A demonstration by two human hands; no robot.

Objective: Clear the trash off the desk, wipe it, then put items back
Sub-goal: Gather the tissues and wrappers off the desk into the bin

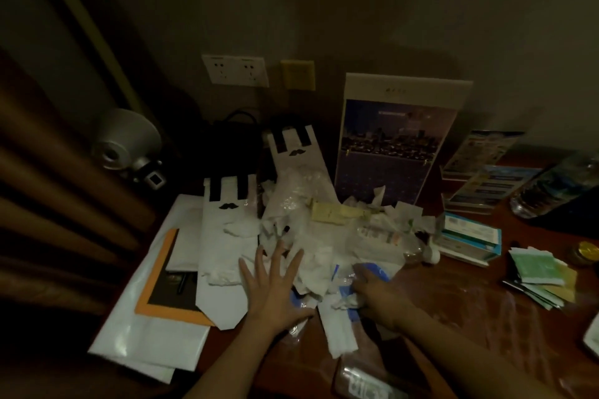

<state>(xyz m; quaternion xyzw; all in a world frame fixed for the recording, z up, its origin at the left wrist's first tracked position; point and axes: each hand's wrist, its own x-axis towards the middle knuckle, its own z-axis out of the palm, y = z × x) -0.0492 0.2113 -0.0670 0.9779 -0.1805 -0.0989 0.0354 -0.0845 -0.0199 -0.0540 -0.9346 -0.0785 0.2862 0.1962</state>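
Left hand (275,288) flat, fingers (259,257) splayed on trash pile (324,256); right hand (372,293) reaching in.

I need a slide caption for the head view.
Left hand and right hand reach into crumpled trash piled on the desk.

Dim room corner, seen from above. A plain, dull-toned wall (389,10) rises behind a reddish-brown wooden desk (453,278). Low on the wall, just above the desk's far edge, a white double socket plate (235,70) sits beside a smaller yellow plate (298,74). Brown curtain (48,188) folds hang at left. A silver lamp (126,139) with a rounded head stands at the desk's far left. The light is weak throughout, with deep shadow behind the lamp.
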